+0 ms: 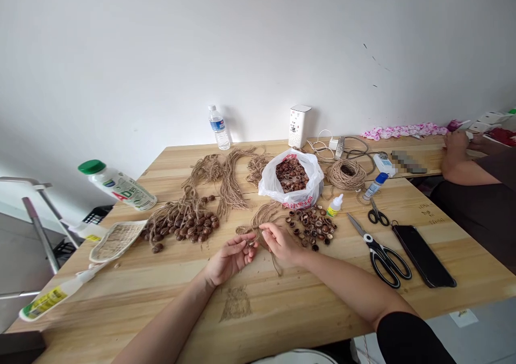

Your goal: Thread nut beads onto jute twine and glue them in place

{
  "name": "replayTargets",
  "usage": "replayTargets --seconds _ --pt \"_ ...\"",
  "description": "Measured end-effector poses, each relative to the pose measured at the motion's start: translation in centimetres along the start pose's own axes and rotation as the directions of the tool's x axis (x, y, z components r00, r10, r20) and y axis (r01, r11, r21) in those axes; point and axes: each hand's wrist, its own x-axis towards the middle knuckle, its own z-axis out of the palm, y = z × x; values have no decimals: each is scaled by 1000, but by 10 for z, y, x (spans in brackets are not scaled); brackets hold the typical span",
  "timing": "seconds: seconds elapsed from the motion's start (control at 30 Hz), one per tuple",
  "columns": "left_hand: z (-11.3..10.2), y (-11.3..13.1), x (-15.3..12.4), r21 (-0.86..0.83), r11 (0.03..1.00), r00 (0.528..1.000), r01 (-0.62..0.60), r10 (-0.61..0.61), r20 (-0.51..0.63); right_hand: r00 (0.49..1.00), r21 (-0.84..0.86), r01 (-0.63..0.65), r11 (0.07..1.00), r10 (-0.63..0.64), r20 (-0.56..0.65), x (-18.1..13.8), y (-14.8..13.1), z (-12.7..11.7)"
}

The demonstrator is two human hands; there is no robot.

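My left hand (230, 257) and my right hand (279, 241) meet near the middle of the wooden table (282, 305). Both pinch a strand of brown twine (269, 245), and a small brown nut shell sits between the left fingertips. Loose twine strands (264, 215) lie just beyond the hands. A scatter of nut shells (311, 226) lies right of my right hand. A white plastic bag (292, 180) full of shells stands behind them. Shells strung on twine (183, 222) are heaped to the left.
Large scissors (381, 254), small scissors (377, 214), a black phone (423, 255), glue bottles (334, 205), a twine coil (346, 173), a water bottle (219, 127) and a white device (299, 126) sit around. A green-capped bottle (116, 185) lies left. Another person's arm (463, 162) rests at the far right.
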Motion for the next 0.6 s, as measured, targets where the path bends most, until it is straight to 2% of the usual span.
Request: replayTargets --seconds 0.6 --pt "-1 0 -1 -4 1000 1000 21 -21 2 1000 14 16 1000 -16 -26 2 0 1"
